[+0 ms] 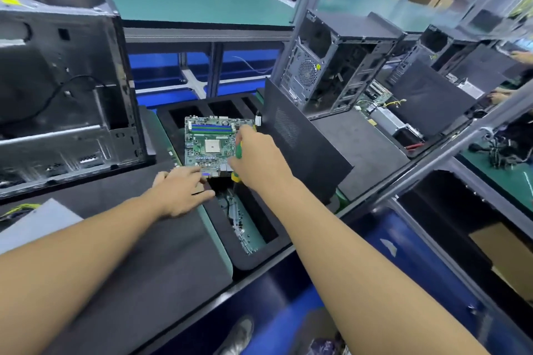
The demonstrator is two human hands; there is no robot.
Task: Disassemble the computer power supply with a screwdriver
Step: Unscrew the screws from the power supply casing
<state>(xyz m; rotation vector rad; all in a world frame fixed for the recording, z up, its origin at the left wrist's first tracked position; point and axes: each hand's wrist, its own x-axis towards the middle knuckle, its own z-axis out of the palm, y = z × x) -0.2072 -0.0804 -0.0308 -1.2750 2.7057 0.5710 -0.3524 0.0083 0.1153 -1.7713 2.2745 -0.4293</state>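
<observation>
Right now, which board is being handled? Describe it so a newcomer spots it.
Start at the open black case on the bench's left; right of it lies a black foam tray. Above it, between left hand and right hand (gripping a screwdriver), is the green motherboard: blue memory slots at its far edge, white square socket centred.
</observation>
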